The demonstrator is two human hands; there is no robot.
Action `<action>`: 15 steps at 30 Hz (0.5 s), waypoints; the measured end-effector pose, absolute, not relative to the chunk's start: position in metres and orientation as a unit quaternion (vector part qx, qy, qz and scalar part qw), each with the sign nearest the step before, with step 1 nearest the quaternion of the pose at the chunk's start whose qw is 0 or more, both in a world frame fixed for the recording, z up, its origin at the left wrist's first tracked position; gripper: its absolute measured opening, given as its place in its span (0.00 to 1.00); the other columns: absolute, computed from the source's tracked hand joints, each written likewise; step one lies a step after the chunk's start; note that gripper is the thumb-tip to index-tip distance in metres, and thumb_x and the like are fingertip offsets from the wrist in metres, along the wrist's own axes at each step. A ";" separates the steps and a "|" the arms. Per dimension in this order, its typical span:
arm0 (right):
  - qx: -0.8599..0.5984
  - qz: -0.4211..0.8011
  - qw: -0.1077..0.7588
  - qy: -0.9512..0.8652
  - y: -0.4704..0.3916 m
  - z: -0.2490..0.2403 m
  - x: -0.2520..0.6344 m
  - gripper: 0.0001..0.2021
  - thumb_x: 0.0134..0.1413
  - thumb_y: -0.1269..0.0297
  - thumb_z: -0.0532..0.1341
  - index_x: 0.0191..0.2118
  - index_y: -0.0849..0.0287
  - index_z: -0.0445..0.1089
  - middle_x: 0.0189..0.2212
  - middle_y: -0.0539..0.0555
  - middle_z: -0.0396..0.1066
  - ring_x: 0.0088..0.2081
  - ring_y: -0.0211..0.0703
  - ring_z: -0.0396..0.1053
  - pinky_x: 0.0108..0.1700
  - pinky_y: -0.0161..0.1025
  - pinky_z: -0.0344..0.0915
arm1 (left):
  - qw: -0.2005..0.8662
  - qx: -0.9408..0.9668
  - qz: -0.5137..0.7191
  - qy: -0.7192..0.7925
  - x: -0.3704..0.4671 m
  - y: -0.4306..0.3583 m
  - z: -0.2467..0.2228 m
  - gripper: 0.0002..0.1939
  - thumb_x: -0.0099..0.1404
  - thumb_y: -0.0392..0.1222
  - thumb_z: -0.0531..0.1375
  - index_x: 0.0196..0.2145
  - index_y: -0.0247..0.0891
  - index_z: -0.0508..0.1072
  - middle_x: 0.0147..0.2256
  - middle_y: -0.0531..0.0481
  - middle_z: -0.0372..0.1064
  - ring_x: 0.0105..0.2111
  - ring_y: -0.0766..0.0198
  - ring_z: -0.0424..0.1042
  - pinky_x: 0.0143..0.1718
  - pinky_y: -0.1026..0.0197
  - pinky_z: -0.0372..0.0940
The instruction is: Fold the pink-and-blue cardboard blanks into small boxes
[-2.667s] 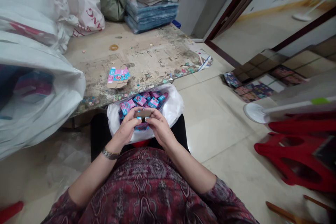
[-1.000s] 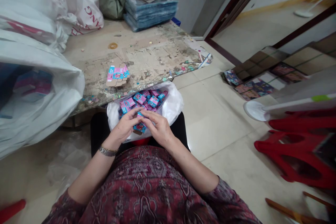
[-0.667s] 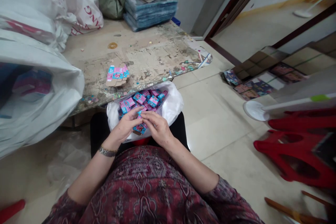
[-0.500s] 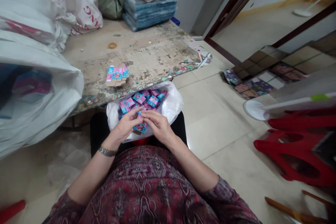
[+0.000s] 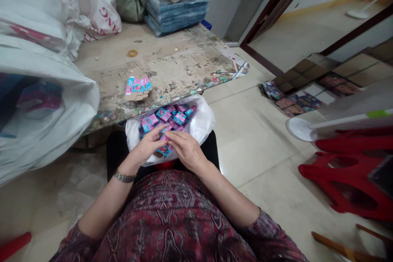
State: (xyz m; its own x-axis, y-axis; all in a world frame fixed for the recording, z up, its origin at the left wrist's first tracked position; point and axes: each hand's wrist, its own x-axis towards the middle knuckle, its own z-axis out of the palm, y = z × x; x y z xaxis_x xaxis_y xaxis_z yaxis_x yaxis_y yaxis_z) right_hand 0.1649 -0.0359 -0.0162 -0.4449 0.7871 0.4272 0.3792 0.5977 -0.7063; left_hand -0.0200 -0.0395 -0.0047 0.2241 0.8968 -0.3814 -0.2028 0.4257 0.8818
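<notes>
The bag [image 5: 206,118], white and open, sits at the person's lap, just below the near edge of the surface [image 5: 184,60]. Small pink and blue boxes [image 5: 164,114] lie jumbled inside it, tilted various ways. Both hands are over the bag's near part. The left hand [image 5: 150,144] comes in from its left side, thumb and fingers curved with a gap between them. The right hand [image 5: 186,147] comes in from its right side, fingers bent, their tips meeting or nearly meeting those of the left. Pink and blue show between and below the hands, but whether either hand's fingers grip a box or are merely close to one, I cannot tell.

A metal band [image 5: 124,177] circles the left wrist, nearer the person than the bag. Beyond the bag and to its left, a flat carton [image 5: 138,87] lies on the surface near the edge; farther off is a yellowish ring [image 5: 132,53], and past that a blue stack [image 5: 176,15]. A big white sack [image 5: 73,75] stands left of the bag. Well to the bag's right are red stools [image 5: 340,184] and, farther back, strapped packs [image 5: 310,69] on the floor [image 5: 245,131].
</notes>
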 end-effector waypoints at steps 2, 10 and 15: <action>-0.361 0.267 0.385 -0.806 -0.035 -0.015 0.166 0.16 0.70 0.63 0.55 0.57 0.51 0.73 0.47 0.58 0.79 0.50 0.48 0.76 0.52 0.51 0.74 | 0.692 0.370 0.400 0.474 -0.019 -0.040 -0.007 0.34 0.53 0.37 0.71 0.59 0.43 0.73 0.52 0.46 0.75 0.52 0.55 0.72 0.55 0.54 0.66; -0.367 0.317 0.417 -0.768 -0.031 -0.013 0.165 0.17 0.68 0.65 0.56 0.59 0.48 0.71 0.45 0.56 0.76 0.46 0.46 0.75 0.50 0.48 0.74 | 0.646 0.447 0.356 0.506 -0.021 -0.038 0.000 0.33 0.57 0.42 0.69 0.61 0.45 0.71 0.51 0.46 0.74 0.49 0.54 0.72 0.52 0.51 0.68; -0.415 0.368 0.456 -0.696 -0.021 -0.015 0.172 0.16 0.66 0.66 0.57 0.54 0.48 0.74 0.45 0.55 0.75 0.47 0.45 0.73 0.53 0.47 0.71 | 0.573 0.487 0.366 0.549 -0.027 -0.032 -0.006 0.34 0.53 0.43 0.72 0.58 0.41 0.73 0.47 0.44 0.74 0.48 0.52 0.71 0.48 0.52 0.69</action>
State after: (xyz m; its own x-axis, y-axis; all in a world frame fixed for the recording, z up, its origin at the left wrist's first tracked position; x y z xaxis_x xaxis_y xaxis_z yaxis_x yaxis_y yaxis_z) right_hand 0.1719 -0.0208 -0.0149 -0.2392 0.9132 0.3298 0.2410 0.3849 -0.8909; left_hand -0.0266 -0.0325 -0.0056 0.1295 0.9536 -0.2718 0.1148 0.2579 0.9593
